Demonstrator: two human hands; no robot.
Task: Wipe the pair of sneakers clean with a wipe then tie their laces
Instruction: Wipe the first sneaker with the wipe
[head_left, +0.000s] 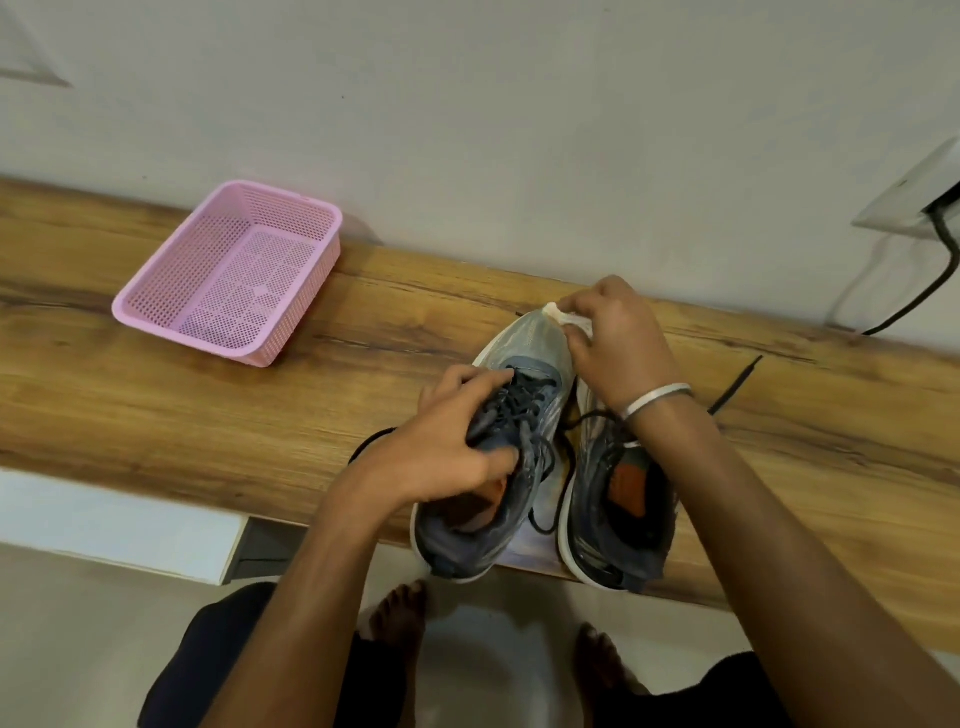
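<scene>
Now I saw my left hand (441, 441) gripping the left grey mesh sneaker (498, 447) at its dark laces on the wooden shelf (156, 395) | right hand (613, 338) pinched a crumpled white wipe (558, 313) against its toe | right grey sneaker (618, 499) just beside | pink perforated plastic basket (234, 270) well apart

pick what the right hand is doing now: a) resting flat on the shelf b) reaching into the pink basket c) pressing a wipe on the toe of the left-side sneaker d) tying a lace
c: the right hand pinches a white wipe against the toe of the sneaker that the left hand steadies by its laces.
</scene>
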